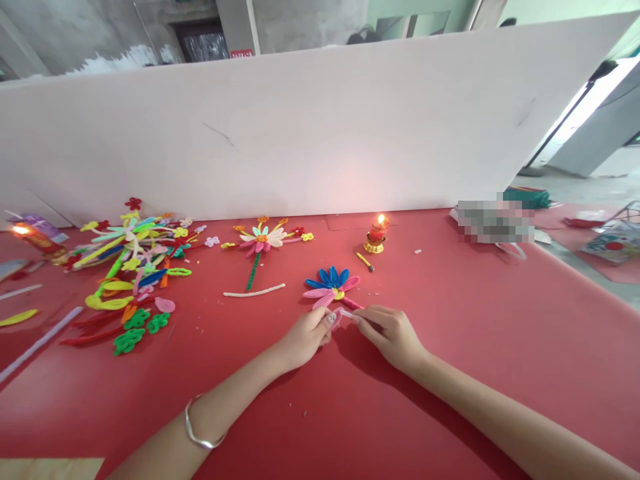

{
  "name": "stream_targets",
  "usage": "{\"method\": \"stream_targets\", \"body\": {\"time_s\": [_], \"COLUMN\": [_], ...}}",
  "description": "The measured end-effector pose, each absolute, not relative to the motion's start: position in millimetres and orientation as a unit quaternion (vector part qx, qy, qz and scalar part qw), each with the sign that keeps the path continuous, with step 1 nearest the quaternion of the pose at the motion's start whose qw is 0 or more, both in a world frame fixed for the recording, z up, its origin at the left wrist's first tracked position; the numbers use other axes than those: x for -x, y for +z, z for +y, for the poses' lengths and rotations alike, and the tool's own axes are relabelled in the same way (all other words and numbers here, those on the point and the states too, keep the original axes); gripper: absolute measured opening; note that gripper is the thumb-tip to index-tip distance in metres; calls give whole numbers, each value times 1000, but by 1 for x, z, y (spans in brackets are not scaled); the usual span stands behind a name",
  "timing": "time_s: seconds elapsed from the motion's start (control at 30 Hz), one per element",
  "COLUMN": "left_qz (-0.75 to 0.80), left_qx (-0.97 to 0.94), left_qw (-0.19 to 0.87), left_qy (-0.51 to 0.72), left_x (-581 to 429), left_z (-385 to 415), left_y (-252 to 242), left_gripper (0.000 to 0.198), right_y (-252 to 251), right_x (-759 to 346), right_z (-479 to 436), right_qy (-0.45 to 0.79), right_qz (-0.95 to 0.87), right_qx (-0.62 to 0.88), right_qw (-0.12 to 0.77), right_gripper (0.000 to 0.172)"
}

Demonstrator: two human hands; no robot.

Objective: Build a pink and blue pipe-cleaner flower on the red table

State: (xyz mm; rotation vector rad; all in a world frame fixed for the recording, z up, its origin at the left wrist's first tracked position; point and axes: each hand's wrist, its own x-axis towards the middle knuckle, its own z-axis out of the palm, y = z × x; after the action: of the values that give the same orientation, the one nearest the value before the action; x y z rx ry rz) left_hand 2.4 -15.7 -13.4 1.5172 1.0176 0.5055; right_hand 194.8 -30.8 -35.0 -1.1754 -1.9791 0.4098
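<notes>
My left hand (313,333) is closed in a pinch on a small pink pipe-cleaner petal (337,319), partly hidden by the fingers. Opposite it, my right hand (393,333) pinches a thin whitish strip (347,313) whose other end meets the petal; its exact kind is unclear. Just beyond both hands lies a pipe-cleaner flower (333,277) with blue and pink petals and a yellow centre. Its dark pink stem (352,303) points toward my right hand.
A lit red candle (379,232) in a gold holder stands behind a yellow pencil-like stick (365,261). Another flower (261,240) and a pale pipe cleaner (255,291) lie left of centre. Farther left are a colourful pile (135,247) and a second lit candle (43,243). A white board (280,140) closes the back.
</notes>
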Motion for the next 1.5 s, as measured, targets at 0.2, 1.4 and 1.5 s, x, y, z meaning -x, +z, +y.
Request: {"method": "stream_targets", "body": {"time_s": [0.2, 1.4, 1.5], "left_qz": [447, 425, 421], "left_qx": [-658, -701, -701], "left_qw": [566, 537, 540], "left_qy": [218, 198, 200], "left_x": [-3, -2, -2], "left_z": [-17, -20, -20], "left_y": [-15, -9, -9], "left_gripper": [41, 37, 37], "right_y": [-36, -38, -38], "right_x": [-195, -188, -190], "right_z": [-30, -32, -31], "right_qy": [150, -50, -81], "right_qz": [-780, -780, -789], "right_qx": [457, 484, 468], "right_qw": [400, 393, 389], "right_gripper": [29, 27, 26]}}
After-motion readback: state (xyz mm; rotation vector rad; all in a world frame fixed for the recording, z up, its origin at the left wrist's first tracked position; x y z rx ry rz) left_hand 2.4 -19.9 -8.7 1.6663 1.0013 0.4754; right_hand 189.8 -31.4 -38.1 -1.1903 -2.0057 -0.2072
